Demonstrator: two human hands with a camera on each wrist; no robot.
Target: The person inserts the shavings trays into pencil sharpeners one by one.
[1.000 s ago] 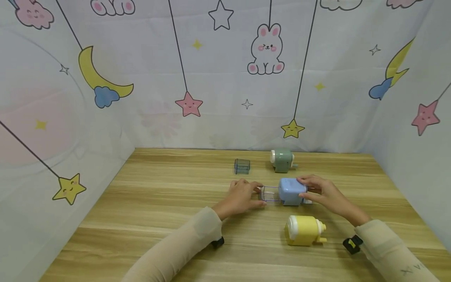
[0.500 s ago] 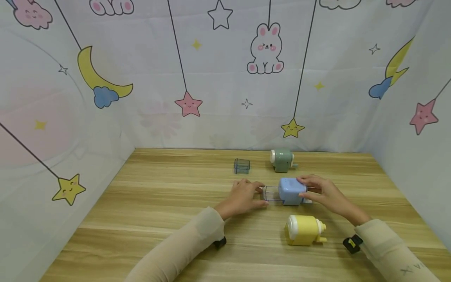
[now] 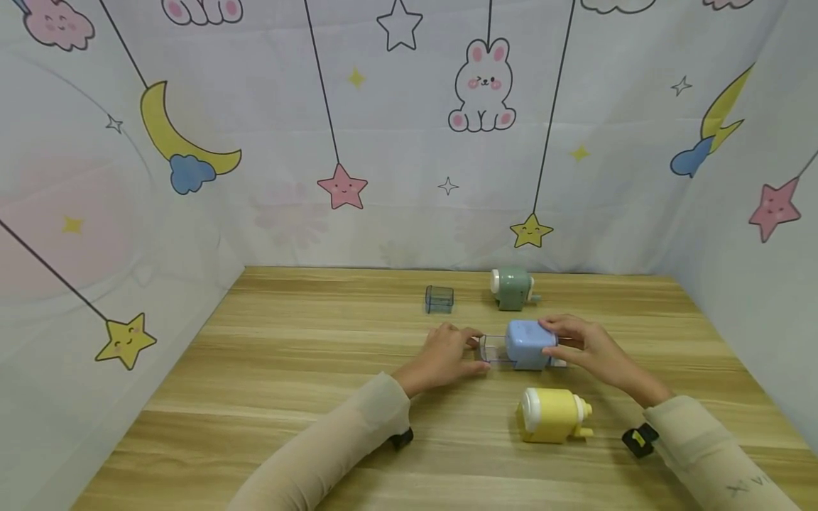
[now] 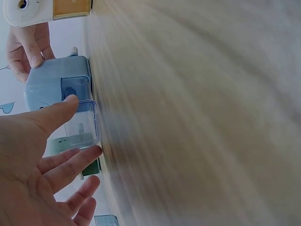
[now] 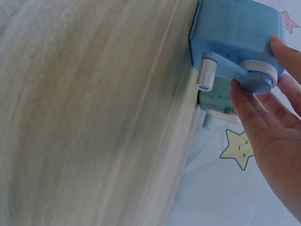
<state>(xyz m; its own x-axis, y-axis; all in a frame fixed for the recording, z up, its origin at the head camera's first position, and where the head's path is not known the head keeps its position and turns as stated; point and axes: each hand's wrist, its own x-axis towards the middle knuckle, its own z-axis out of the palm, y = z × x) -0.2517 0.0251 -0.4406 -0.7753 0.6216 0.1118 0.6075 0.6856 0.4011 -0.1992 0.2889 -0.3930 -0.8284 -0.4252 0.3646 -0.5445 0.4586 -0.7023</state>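
Wood-grain tabletop (image 3: 287, 341): right of frame centre my right hand (image 3: 589, 351) grips the boxy pale-blue plastic sharpener (image 3: 527, 345), left hand (image 3: 442, 359) pinches its part-open clear plastic drawer (image 3: 495, 349); I'd brace one, slide the other level.

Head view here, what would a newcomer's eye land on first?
Probably the boxy light-blue crank sharpener, its clear plastic drawer jutting out where the left hand pinches it, while the right hand grips the other end. Next, perhaps, the yellow-and-white crank sharpener in the foreground, and the winking white bunny printed on the white backdrop.
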